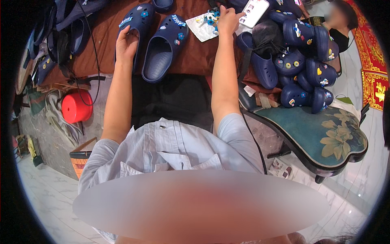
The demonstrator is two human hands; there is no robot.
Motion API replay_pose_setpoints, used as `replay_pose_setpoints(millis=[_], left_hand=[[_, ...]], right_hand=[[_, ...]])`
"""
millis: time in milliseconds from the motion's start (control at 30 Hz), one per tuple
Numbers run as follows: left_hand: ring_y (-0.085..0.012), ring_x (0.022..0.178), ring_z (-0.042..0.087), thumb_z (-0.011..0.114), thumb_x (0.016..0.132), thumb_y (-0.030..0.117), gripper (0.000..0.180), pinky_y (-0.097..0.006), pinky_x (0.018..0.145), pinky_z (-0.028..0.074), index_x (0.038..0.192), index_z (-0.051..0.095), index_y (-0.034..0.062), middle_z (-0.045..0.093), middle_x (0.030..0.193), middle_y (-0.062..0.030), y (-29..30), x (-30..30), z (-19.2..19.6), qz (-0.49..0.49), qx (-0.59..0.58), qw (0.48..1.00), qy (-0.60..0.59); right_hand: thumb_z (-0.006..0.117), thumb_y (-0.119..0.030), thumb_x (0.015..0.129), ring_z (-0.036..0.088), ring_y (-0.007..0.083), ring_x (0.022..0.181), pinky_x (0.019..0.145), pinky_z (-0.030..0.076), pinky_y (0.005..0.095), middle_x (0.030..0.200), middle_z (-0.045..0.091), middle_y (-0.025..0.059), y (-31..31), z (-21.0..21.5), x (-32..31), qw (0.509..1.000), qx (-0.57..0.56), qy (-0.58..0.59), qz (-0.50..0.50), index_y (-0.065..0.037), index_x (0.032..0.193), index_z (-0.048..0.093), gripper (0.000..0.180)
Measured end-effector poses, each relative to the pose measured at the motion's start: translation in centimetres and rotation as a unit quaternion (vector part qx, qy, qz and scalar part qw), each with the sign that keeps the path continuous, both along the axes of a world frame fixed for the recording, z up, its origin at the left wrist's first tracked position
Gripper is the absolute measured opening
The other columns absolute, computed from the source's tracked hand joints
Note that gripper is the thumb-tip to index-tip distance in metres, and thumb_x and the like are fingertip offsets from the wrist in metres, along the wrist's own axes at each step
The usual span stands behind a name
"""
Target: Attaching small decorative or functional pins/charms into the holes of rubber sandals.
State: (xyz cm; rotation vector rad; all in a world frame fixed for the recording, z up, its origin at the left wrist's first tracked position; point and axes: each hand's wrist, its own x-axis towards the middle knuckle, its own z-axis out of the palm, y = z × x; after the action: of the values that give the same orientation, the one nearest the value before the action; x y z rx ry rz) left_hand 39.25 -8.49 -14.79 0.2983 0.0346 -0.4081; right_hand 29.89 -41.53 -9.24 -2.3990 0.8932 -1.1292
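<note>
My left hand (127, 44) is closed round the side of a dark blue clog (140, 30), with the thumb on its rim. Charms and a light blue name tag decorate that clog's top. Beside it on the brown cloth lies a matching clog (159, 57) with charms and a similar tag. My right hand (228, 21) is over the right side of a white sheet (200, 33), by a cluster of small blue, white and yellow shoe charms (212, 20). Its fingers look spread, one close to a white-framed phone (255, 12); no held thing shows.
Several decorated blue clogs (293, 65) are heaped at the right, next to a black pouch (268, 36). A green flowered chair seat (308, 126) stands below them. More footwear (79, 36) and a dark cable lie left. A red stool (77, 106) is lower left. Another person (341, 24) is far right.
</note>
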Motion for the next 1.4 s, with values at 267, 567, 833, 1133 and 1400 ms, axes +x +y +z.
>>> replay_pose_setpoints(millis=[267,567,833,1133,1400], left_hand=[[-0.0214,0.084,0.06,0.064,0.079,-0.001,0.011,-0.032,0.082,0.047,0.088,0.059,0.003,0.063,0.091,-0.0081,0.1,0.0,0.0,0.006,0.005,1.0,0.0],[-0.0194,0.082,0.06,0.065,0.078,-0.001,0.01,-0.03,0.078,0.046,0.084,0.061,0.0057,0.064,0.085,-0.0062,0.2,0.3,-0.1,-0.008,0.014,1.0,-0.001],[-0.0196,0.079,0.059,0.066,0.078,0.0,0.01,-0.031,0.076,0.045,0.083,0.061,0.0063,0.063,0.084,-0.006,0.0,0.3,0.0,0.0,0.017,1.0,0.003],[-0.0195,0.08,0.059,0.066,0.078,-0.001,0.01,-0.03,0.076,0.045,0.084,0.06,0.006,0.063,0.085,-0.006,0.1,0.5,-0.4,-0.011,0.001,1.0,-0.001],[-0.0199,0.082,0.06,0.065,0.079,-0.001,0.01,-0.031,0.078,0.045,0.085,0.06,0.0055,0.063,0.087,-0.0061,0.1,0.4,-0.3,-0.001,0.005,1.0,0.0]], right_hand=[[0.056,-0.039,0.089,0.06,0.0478,0.091,0.087,0.045,0.0488,0.131,0.027,0.0444,0.4,0.0,0.1,1.0,-0.008,-0.002,0.007,-0.004,0.09,0.062,0.036],[0.056,-0.04,0.089,0.058,0.0469,0.096,0.089,0.045,0.0479,0.131,0.028,0.0443,-0.7,-0.1,0.3,0.997,0.067,0.025,-0.012,-0.003,0.091,0.062,0.037],[0.056,-0.04,0.089,0.057,0.0471,0.1,0.088,0.045,0.049,0.133,0.026,0.0434,-1.1,0.0,1.0,1.0,0.001,-0.002,-0.008,-0.003,0.093,0.063,0.038],[0.054,-0.04,0.09,0.058,0.0474,0.096,0.088,0.045,0.0498,0.135,0.025,0.0419,0.5,0.2,0.1,1.0,0.001,0.005,0.014,-0.004,0.093,0.062,0.037],[0.053,-0.04,0.091,0.059,0.0474,0.093,0.087,0.045,0.0491,0.135,0.025,0.0416,0.8,0.0,-0.2,1.0,0.003,0.023,0.019,-0.003,0.092,0.061,0.037]])
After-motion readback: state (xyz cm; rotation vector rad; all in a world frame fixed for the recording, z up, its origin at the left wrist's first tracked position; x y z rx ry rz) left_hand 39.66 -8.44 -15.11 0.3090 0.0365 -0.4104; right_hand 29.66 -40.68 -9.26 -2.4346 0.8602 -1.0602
